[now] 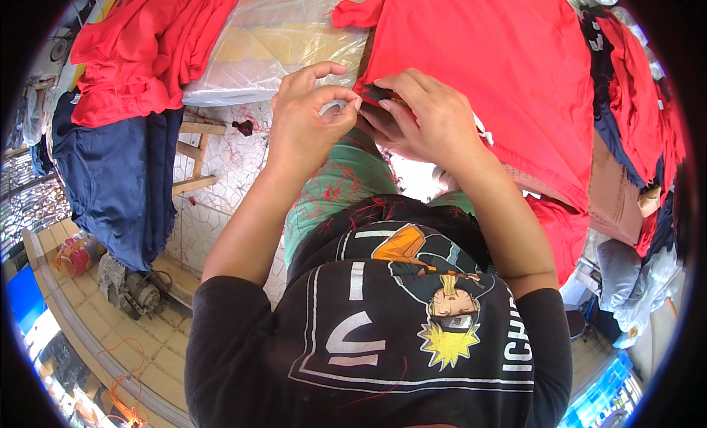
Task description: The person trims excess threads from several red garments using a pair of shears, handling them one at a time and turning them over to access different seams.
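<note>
My left hand (305, 119) is raised in front of my lap, its thumb and index finger pinched together in a ring. What sits between those fingertips is too small to make out. Close beside it, my right hand (434, 119) is closed around a small black tool (379, 94), mostly hidden by the fingers. Both hands are at the near left edge of a large red garment (479, 67), spread out flat ahead of me and to the right. A white drawstring end (484, 131) pokes out next to my right wrist.
Left of the hands, clear plastic sheeting (272, 45) covers the work surface. A red cloth pile (151, 52) and dark blue garments (121, 178) hang at the left, above a motor (140, 292). More red clothes (630, 82) and a cardboard box (613, 196) stand right. Red threads litter my lap.
</note>
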The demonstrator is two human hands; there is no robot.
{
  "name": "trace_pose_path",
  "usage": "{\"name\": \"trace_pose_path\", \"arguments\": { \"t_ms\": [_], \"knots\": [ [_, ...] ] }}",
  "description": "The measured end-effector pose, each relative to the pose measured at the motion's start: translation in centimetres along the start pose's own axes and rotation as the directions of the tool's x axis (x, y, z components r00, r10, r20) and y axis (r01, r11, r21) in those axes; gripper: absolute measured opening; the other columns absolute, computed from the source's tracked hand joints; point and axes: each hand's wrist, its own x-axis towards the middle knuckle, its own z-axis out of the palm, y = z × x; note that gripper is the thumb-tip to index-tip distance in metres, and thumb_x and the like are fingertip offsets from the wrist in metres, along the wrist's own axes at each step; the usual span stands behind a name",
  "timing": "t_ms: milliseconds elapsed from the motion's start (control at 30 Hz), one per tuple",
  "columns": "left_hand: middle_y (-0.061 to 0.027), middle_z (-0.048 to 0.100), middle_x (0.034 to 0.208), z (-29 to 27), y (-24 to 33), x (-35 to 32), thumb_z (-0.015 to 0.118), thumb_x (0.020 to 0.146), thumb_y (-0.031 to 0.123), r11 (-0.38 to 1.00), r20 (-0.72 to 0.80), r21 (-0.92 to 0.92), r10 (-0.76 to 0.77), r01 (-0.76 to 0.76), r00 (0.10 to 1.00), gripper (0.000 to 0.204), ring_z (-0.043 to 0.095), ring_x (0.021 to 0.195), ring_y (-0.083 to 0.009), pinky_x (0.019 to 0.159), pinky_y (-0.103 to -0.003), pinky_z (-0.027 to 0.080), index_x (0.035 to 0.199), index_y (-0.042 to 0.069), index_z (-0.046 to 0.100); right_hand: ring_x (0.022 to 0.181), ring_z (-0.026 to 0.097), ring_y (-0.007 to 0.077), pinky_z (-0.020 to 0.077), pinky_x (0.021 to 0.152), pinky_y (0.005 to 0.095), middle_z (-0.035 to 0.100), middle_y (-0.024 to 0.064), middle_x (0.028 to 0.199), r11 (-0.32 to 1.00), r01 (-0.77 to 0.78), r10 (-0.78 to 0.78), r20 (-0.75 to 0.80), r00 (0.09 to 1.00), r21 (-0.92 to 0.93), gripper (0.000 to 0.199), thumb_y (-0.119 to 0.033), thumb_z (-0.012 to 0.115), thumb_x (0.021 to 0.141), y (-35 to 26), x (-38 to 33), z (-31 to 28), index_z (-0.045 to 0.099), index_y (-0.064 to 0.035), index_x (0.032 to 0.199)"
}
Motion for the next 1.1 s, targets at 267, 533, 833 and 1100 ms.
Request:
{"name": "trace_pose_path", "arguments": {
  "t_ms": [267, 533, 833, 1100],
  "knots": [
    [-0.0047, 0.06, 0.124, -7.3, 0.8, -0.5, 0.067, 0.082, 0.017, 0.616, 0.402, 0.763, -0.214, -0.196, 0.89, 0.024, 0.05, 0.122, -0.0258, 0.103, -0.053, 0.031, 0.106, 0.012, 0.07, 0.079, 0.066, 0.0254, 0.0524, 0.062, 0.0379, 0.063, 0.0058, 0.094, 0.99, -0.125, 0.117, -0.104, 0.988, -0.072, 0.027, -0.02, 0.07, 0.08, 1.4, -0.8, -2.3, 0.061, -0.0105, 0.104],
    [-0.004, 0.06, 0.118, 0.5, 1.2, 1.1, 0.073, 0.075, 0.017, 0.89, 0.194, 0.328, 0.264, -0.316, 0.945, 0.036, 0.053, 0.115, -0.0264, 0.095, -0.041, 0.041, 0.11, 0.012, 0.065, 0.068, 0.065, 0.0249, 0.0514, 0.055, 0.0375, 0.059, 0.0024, 0.092, 0.952, -0.137, 0.194, 0.196, 0.961, -0.272, 0.028, -0.014, 0.073, 0.072, 3.5, -6.8, -6.8, 0.06, -0.0099, 0.097],
    [-0.0061, 0.065, 0.094, 2.7, 2.7, 4.2, 0.067, 0.083, 0.008, 0.955, -0.219, 0.036, 0.294, -0.294, 0.93, 0.015, 0.062, 0.086, -0.0216, 0.077, -0.031, 0.047, 0.097, 0.006, 0.068, 0.073, 0.066, 0.0251, 0.054, 0.057, 0.0352, 0.064, 0.0035, 0.103, 0.95, -0.063, 0.071, 0.016, 0.997, -0.307, 0.033, -0.006, 0.07, 0.068, 3.1, -6.6, -10.5, 0.062, -0.0091, 0.099],
    [-0.0062, 0.066, 0.095, 2.6, 0.8, 5.3, 0.058, 0.095, 0.015, 0.989, -0.219, -0.143, -0.053, 0.022, 0.974, 0.018, 0.061, 0.085, -0.0151, 0.078, -0.029, 0.048, 0.107, 0.002, 0.063, 0.068, 0.065, 0.0174, 0.0508, 0.063, 0.0295, 0.067, 0.0038, 0.081, 0.913, -0.403, 0.405, -0.037, 0.914, 0.057, 0.016, -0.005, 0.063, 0.084, 7.3, -6.6, -16.4, 0.063, -0.0055, 0.099]
  ]
}}
